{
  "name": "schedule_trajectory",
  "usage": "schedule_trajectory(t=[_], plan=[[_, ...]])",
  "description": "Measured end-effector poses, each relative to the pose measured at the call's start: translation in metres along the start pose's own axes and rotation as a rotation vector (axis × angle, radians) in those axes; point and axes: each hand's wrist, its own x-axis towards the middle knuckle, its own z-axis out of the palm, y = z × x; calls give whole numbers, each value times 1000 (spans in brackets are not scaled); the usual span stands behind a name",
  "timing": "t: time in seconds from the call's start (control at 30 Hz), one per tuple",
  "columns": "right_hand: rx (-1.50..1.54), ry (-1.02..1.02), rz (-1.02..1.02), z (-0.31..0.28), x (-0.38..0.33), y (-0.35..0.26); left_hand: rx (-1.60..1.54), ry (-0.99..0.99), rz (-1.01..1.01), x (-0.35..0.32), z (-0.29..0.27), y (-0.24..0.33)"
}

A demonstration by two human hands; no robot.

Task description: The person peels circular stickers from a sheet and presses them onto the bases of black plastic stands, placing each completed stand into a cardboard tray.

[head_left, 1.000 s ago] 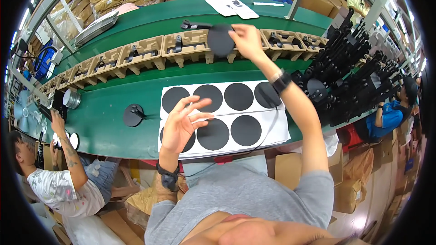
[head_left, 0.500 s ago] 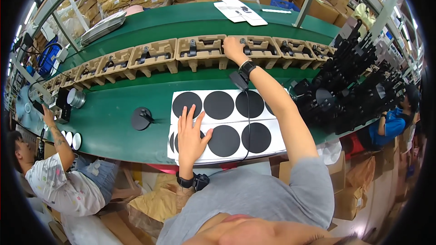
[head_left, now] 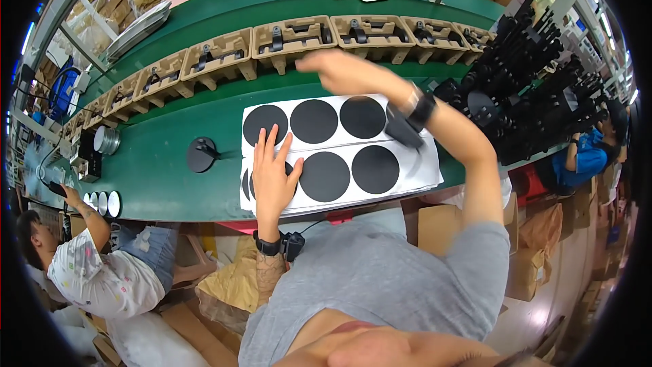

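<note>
Across the long green work surface [head_left: 149,183] runs a row of brown moulded-pulp trays [head_left: 370,47]; nearer lie stacked white sheets [head_left: 420,175] with matte black circular pads [head_left: 325,176]. On these the left hand [head_left: 272,180] rests, fingers spread, grasping nothing. Blurred near the trays, the right hand [head_left: 343,73] curls; whether it holds anything, I cannot tell. Left of the sheets lies a black disc with stem [head_left: 201,154].

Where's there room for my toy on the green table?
The table is bare between the black disc and the silver stack. A strip shows between trays and sheets, though the right hand hides some. Black parts crowd the right end.
</note>
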Motion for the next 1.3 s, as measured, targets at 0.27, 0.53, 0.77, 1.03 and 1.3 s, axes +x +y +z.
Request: schedule_trajectory(t=[0.27,0.53,0.77,1.03,1.3], plan=[[-219,105,27,62,-159,-87,-31,13,-17,-4,1,1],[-68,278,-42,79,-151,-68,-46,14,5,-1,4,-12],[200,715,-65,79,-177,-37,-64,22,7,4,8,-17],[222,1445,103,13,-262,-23,-613,87,-310,-10,-45,-137],[276,1352,66,3,-265,-27,-65,-127,-272,19,-38,-263]])
